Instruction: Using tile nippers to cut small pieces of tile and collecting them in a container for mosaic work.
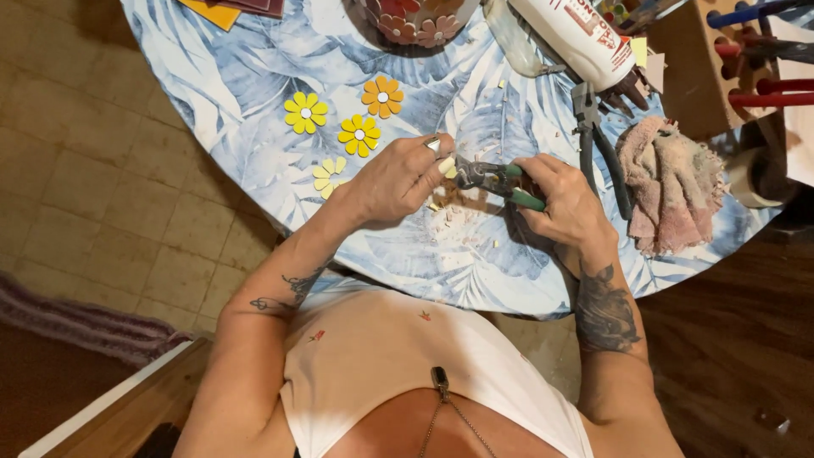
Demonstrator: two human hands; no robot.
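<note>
My right hand [566, 199] grips green-handled tile nippers [496, 179], their metal jaws pointing left. My left hand [398, 180] pinches a small pale yellow tile piece [447, 165] and holds it at the jaws. Both hands hover over the round table with a blue leaf-print cloth [254, 76]. Small tile chips [449, 216] lie scattered on the cloth under the hands. Left of my left hand lie mosaic flowers: a yellow one [305, 113], an orange one [382, 96], another yellow one [359, 136] and a pale, partial one [329, 175].
A second pair of pliers [598, 144] lies right of my hands beside a crumpled pinkish rag [670, 182]. A white glue bottle [577, 34] lies at the table's top. A flower-covered pot [415, 21] stands at the top centre. Tiled floor [76, 170] is to the left.
</note>
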